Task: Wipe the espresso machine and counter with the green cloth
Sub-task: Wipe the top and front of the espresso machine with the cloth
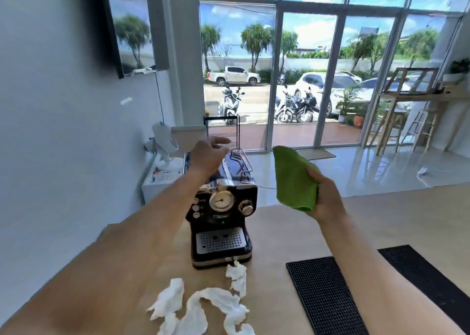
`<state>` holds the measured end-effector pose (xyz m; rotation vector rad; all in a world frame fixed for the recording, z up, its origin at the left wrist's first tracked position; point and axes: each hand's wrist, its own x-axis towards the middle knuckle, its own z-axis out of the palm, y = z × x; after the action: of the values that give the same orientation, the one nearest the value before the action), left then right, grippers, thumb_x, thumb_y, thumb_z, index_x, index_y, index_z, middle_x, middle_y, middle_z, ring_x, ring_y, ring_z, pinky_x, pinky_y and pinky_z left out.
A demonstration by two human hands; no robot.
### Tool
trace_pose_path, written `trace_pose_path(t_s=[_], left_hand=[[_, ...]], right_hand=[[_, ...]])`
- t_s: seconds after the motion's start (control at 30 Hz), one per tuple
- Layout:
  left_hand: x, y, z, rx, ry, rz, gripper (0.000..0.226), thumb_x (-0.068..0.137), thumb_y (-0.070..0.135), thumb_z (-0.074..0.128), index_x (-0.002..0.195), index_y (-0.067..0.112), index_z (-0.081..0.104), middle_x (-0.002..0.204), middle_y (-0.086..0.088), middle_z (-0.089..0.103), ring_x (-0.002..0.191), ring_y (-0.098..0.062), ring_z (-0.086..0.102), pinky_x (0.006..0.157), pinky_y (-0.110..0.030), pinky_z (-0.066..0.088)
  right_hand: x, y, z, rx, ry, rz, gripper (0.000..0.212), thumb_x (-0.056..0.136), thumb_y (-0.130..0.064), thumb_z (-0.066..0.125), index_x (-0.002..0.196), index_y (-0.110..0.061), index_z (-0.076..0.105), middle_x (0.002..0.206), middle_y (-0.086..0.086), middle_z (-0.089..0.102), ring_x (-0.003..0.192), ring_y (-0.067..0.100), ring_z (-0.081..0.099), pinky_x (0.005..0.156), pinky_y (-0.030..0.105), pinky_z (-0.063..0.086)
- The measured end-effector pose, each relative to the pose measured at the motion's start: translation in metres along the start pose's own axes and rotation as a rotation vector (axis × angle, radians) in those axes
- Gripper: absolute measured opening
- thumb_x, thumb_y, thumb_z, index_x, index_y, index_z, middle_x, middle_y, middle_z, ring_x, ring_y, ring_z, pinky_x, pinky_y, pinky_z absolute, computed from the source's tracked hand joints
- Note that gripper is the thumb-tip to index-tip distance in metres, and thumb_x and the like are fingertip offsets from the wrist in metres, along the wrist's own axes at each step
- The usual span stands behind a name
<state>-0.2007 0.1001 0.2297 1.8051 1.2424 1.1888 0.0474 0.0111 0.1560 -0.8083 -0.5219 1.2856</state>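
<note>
Right hand (328, 199) grips green cloth (295, 179); left hand (207, 154), fingers relaxed, over espresso machine (223, 215)

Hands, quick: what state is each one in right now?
Left hand: open, holding nothing, over the top of the espresso machine.
Right hand: grips the green cloth, raised in the air.

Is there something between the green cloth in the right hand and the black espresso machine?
Nothing visible lies between the green cloth and the right side of the black espresso machine. The left hand hovers over its top. Crumpled white tissues lie on the wooden counter before it.
</note>
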Motion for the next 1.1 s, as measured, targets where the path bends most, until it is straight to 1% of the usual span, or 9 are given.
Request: trace_pose_path(t_s=[0.17, 0.37, 0.43, 0.5, 0.57, 0.7, 0.77, 0.93, 1.1], left_hand=[[0.047, -0.058, -0.062, -0.121, 0.352, -0.273, 0.021, 0.088, 0.025, 0.060, 0.106, 0.019, 0.070, 0.112, -0.009, 0.070, 0.098, -0.027, 0.064, 0.091, -0.035, 0.053], [0.057, -0.090, -0.046, -0.183, 0.136, -0.488, 0.064, 0.097, 0.054, 0.040, 0.148, 0.016, 0.038, 0.150, -0.007, 0.042, 0.138, -0.029, 0.038, 0.115, -0.047, 0.028], [0.061, -0.096, -0.035, -0.213, 0.073, -0.534, 0.058, 0.094, 0.055, 0.039, 0.137, 0.017, 0.050, 0.141, -0.004, 0.052, 0.129, -0.024, 0.048, 0.112, -0.043, 0.033], [0.065, -0.103, -0.031, -0.220, 0.068, -0.485, 0.023, 0.102, 0.029, 0.037, 0.101, 0.021, 0.058, 0.101, 0.006, 0.060, 0.094, -0.006, 0.054, 0.089, -0.026, 0.041], [0.070, -0.108, -0.031, -0.174, 0.090, -0.484, 0.030, 0.101, 0.012, 0.033, 0.078, 0.029, 0.044, 0.084, 0.013, 0.045, 0.078, 0.001, 0.042, 0.078, -0.022, 0.038], [0.087, -0.143, -0.031, -0.159, 0.071, -0.461, 0.021, 0.093, 0.033, 0.035, 0.091, 0.027, 0.056, 0.123, -0.009, 0.060, 0.117, -0.026, 0.055, 0.107, -0.048, 0.039], [0.096, -0.162, -0.031, -0.162, 0.066, -0.472, 0.037, 0.090, 0.041, 0.038, 0.114, 0.024, 0.060, 0.130, -0.007, 0.060, 0.126, -0.026, 0.053, 0.109, -0.051, 0.038], [0.081, -0.133, -0.031, -0.175, 0.108, -0.486, 0.031, 0.095, 0.030, 0.037, 0.102, 0.011, 0.059, 0.103, -0.014, 0.061, 0.113, -0.038, 0.058, 0.102, -0.055, 0.044], [0.070, -0.114, -0.030, -0.148, 0.147, -0.458, 0.034, 0.102, 0.025, 0.034, 0.113, 0.006, 0.059, 0.109, -0.014, 0.061, 0.108, -0.029, 0.058, 0.099, -0.043, 0.045]], right_hand=[[0.079, -0.010, 0.061, -0.120, -0.104, -0.006, 0.045, 0.094, -0.034, 0.053, 0.132, -0.012, 0.059, 0.116, 0.014, 0.066, 0.105, 0.033, 0.062, 0.093, 0.053, 0.047], [0.155, 0.010, 0.135, -0.666, -0.156, -0.036, 0.045, 0.102, -0.044, 0.040, 0.114, -0.008, 0.063, 0.100, 0.015, 0.063, 0.084, 0.023, 0.060, 0.073, 0.032, 0.049], [0.171, 0.023, 0.157, -0.898, -0.209, -0.019, 0.040, 0.105, -0.040, 0.036, 0.087, -0.013, 0.059, 0.081, 0.010, 0.058, 0.071, 0.019, 0.055, 0.067, 0.028, 0.045], [0.192, 0.036, 0.172, -1.097, -0.265, -0.001, 0.043, 0.104, -0.043, 0.035, 0.081, -0.014, 0.056, 0.076, 0.007, 0.055, 0.065, 0.018, 0.054, 0.073, 0.033, 0.049], [0.212, 0.046, 0.181, -1.309, -0.341, -0.016, 0.050, 0.100, -0.053, 0.033, 0.091, -0.012, 0.060, 0.090, 0.010, 0.061, 0.080, 0.023, 0.059, 0.094, 0.040, 0.049], [0.218, 0.057, 0.199, -1.658, -0.462, -0.043, 0.066, 0.099, -0.058, 0.030, 0.131, -0.007, 0.056, 0.138, 0.017, 0.054, 0.127, 0.030, 0.051, 0.108, 0.037, 0.035], [0.212, 0.066, 0.207, -1.752, -0.541, -0.091, 0.066, 0.100, -0.059, 0.025, 0.136, -0.012, 0.054, 0.146, 0.014, 0.048, 0.134, 0.029, 0.045, 0.110, 0.037, 0.030], [0.196, 0.083, 0.205, -1.867, -0.671, -0.260, 0.060, 0.104, -0.050, 0.016, 0.150, -0.017, 0.035, 0.160, 0.007, 0.026, 0.148, 0.023, 0.019, 0.118, 0.040, 0.008], [0.173, 0.086, 0.186, -1.864, -0.700, -0.285, 0.057, 0.104, -0.047, 0.017, 0.155, -0.020, 0.023, 0.165, 0.002, 0.007, 0.151, 0.016, 0.002, 0.119, 0.037, -0.003]])
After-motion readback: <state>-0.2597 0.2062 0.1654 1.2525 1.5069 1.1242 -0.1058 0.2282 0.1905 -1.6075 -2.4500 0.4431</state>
